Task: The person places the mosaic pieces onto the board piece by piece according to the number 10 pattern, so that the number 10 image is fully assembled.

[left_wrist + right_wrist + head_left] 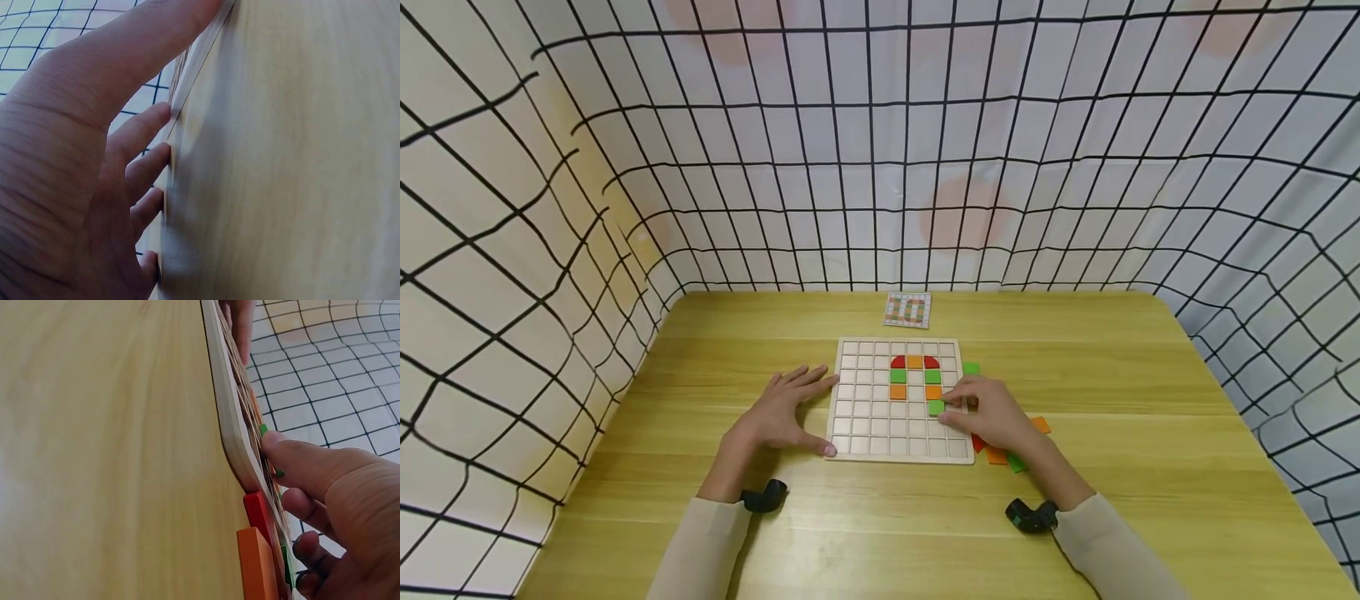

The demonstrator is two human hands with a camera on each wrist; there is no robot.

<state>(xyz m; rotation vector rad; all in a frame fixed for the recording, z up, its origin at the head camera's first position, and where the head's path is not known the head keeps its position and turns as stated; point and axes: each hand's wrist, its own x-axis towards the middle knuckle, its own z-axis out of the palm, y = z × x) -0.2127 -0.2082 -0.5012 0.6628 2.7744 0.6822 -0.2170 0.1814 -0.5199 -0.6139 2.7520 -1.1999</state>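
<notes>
On the yellow wooden counter (1120,383) lies a pale wooden grid board (865,425), marked into little squares. The left hand (778,412) is at its left side, fingers spread, with its thumb and a fingertip at the edge. The right hand (992,412) has its grip pinching a green square tile (936,408) between thumb and finger. That tile is at the right part of the board, just below an orange tile (933,392). I cannot tell if it lies flat in its square.

Farther up the board, an orange top tile (914,362) sits between two red rounded tiles (898,362). A small picture card (907,310) lies past the far edge.

What could go wrong? The green tile could catch on a thin ridge and tip up if it comes down crooked. A fingertip could bump the orange tile — they are very close. Loose tiles (997,457) lie right by the right hand, so a low wrist might push them about. And the board could slide if the right hand presses sideways — the left hand only touches one side.
</notes>
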